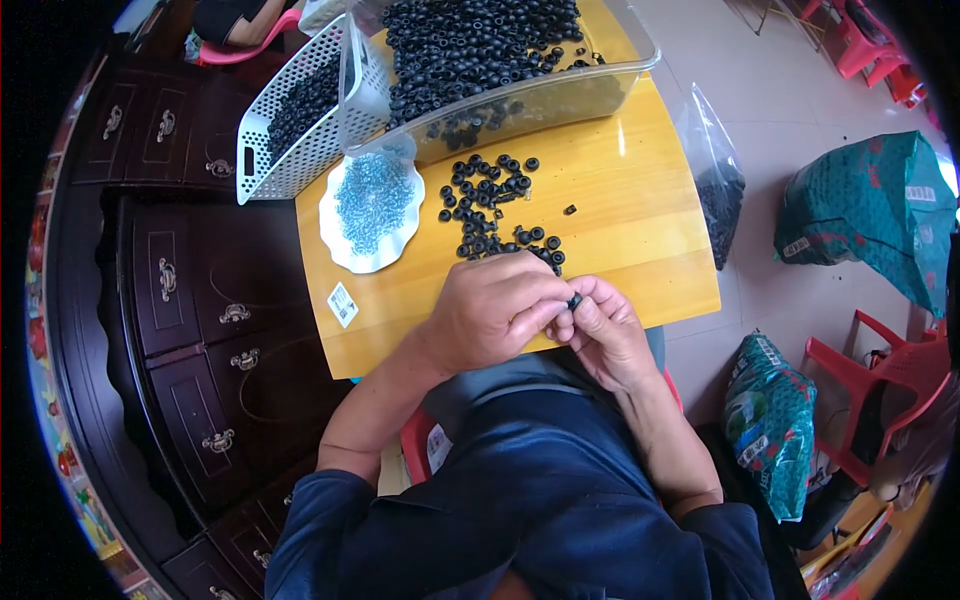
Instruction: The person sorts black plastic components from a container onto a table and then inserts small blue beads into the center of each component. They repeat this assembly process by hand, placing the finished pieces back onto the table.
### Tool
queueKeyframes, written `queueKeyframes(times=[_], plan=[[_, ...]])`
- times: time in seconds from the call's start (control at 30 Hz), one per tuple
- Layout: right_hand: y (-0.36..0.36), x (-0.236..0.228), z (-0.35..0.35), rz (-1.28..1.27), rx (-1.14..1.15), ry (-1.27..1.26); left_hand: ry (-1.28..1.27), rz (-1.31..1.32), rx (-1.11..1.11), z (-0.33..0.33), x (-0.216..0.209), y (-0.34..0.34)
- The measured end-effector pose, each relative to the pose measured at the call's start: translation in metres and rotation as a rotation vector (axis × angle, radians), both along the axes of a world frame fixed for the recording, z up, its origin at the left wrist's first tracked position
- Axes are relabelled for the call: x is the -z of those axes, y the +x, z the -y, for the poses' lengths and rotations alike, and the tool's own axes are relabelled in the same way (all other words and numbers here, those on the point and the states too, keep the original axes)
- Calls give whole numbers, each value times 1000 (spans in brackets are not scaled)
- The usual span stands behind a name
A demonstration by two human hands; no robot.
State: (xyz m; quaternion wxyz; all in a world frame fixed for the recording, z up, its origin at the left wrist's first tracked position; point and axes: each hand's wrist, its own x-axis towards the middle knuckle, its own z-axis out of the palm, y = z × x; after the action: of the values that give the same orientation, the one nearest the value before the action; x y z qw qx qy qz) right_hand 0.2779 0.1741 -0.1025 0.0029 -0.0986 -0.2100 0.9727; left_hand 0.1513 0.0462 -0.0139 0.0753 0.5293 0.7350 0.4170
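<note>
My left hand (497, 308) and my right hand (610, 338) meet over the near edge of the wooden table (650, 220). Between their pinched fingertips is a small black round part (574, 301), partly covered by the fingers. Just beyond my left hand lies a loose spread of similar black ring-like parts (490, 190), some tucked close to its knuckles. One small black piece (570, 210) lies apart on the right. To the left stands a white scalloped plate (350, 262) heaped with tiny translucent bluish rings (372, 203).
At the table's far side are a clear plastic bin (500, 118) and a white perforated basket (262, 180), both holding black parts. Dark drawers (190, 290) line the left. Bags (850, 210) and a red chair (880, 390) stand on the right. Another person's arm (258, 22) shows at upper left.
</note>
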Motion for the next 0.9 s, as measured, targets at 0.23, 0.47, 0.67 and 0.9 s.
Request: queueKeyframes(times=[0.23,0.47,0.67,0.9], plan=[[1,-2,-5,27,-24,-65,20,-18,-4,-1,0,7],[0,-4,-7,-21,-15,-79,70,-112,-56,-2,-7,9],[-1,-7,-5,26,9,-63,-61,-95,1,-2,-8,2],[0,-3,-4,74,-7,-16,-216,-149,-199,-32,15,-37]])
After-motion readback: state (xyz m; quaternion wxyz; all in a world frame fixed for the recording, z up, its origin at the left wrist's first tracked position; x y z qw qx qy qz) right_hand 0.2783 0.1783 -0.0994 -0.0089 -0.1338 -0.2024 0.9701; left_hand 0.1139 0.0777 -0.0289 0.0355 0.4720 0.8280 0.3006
